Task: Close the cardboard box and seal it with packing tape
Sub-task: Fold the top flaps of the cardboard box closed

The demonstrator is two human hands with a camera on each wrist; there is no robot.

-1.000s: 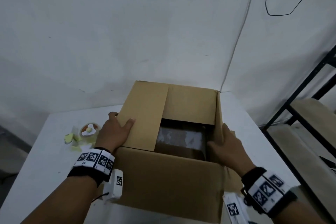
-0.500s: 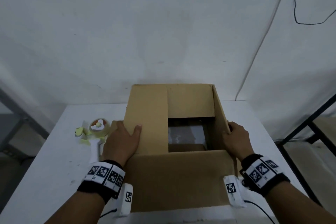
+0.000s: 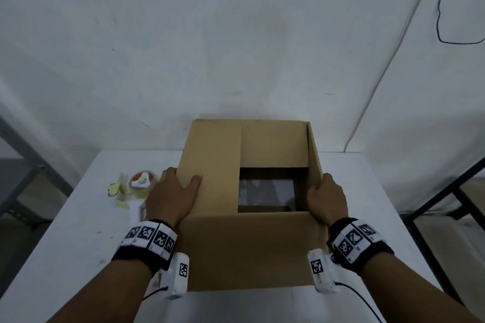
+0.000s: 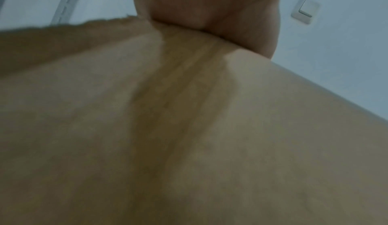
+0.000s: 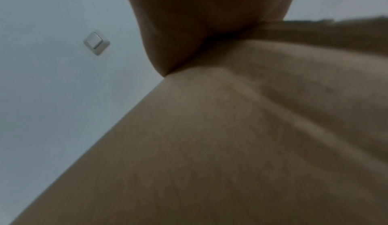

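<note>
The box stands on the table in front of me, its far side near the table's back edge by the wall. My left hand rests on the box's left flap, which lies over the top; my right hand is on the upright right flap. The tape dispenser lies on the table left of the box, just beyond my left hand. A cable hangs on the wall at the far right.
</note>
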